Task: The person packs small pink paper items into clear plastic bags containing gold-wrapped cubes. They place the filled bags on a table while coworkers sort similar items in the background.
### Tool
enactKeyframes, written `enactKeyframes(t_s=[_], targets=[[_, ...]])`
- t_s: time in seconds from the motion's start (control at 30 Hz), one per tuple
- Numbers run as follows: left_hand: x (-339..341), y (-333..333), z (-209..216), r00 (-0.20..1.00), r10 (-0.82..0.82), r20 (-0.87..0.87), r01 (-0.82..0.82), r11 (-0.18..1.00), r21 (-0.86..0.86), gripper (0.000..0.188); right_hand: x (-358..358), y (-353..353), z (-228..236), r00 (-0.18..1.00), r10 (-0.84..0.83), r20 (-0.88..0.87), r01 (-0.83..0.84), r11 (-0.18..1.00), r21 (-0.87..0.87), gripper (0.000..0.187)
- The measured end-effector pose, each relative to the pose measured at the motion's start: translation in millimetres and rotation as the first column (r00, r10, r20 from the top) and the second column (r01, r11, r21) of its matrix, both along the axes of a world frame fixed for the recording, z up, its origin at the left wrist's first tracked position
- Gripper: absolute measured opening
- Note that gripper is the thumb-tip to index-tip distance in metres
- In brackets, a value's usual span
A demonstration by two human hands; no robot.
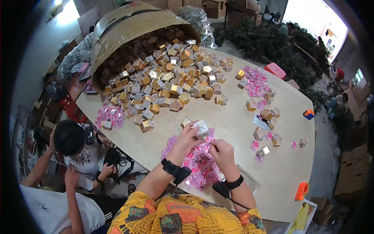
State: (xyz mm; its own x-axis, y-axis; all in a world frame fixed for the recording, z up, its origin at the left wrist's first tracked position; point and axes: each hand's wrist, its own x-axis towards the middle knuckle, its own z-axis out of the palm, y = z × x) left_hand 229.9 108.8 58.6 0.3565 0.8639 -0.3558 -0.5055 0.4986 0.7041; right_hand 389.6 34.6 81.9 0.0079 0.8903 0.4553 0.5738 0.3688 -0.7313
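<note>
My left hand [185, 142] grips a small white, glittery house-shaped box [201, 130], holding it up over the table. Close on its right, my right hand [222, 153] has thumb and forefinger pinched together; whatever is between them is too small to make out. Under both hands spreads a heap of small pink packets [199, 167]. Another small house-shaped box [186, 121] lies just beyond my left hand. Farther off, a large pile of gold and white house-shaped boxes [167, 84] spills onto the table.
A big cardboard carton [136, 19] lies on its side at the far left of the table [272, 187]. More pink packets [256, 82] and scattered boxes lie rightward, with an orange tape dispenser [301, 191] near the right edge. Two people [74, 152] are at the left.
</note>
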Motion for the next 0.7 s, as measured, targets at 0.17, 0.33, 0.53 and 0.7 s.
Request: enactKeyframes(t_s=[0.17, 0.33, 0.53, 0.7], targets=[[13, -33, 26, 0.985, 0.081, -0.155, -0.067, 0.993, 0.097, 0.042, 3, -13, 16, 0.995, -0.003, 0.096, -0.007, 0.994, 0.105, 0.008], [20, -54, 34, 0.973, 0.093, -0.212, -0.049, 0.978, 0.203, 0.043, 7, -28, 24, 0.977, -0.024, 0.213, -0.007, 0.990, 0.144, 0.008], [22, -65, 32, 0.971, 0.132, -0.198, -0.071, 0.955, 0.287, 0.041, 7, -37, 30, 0.964, -0.060, 0.259, 0.009, 0.981, 0.193, 0.008], [24, -74, 35, 0.966, 0.152, -0.209, -0.088, 0.954, 0.288, 0.042, 7, -42, 27, 0.959, -0.073, 0.272, 0.022, 0.983, 0.185, 0.007]])
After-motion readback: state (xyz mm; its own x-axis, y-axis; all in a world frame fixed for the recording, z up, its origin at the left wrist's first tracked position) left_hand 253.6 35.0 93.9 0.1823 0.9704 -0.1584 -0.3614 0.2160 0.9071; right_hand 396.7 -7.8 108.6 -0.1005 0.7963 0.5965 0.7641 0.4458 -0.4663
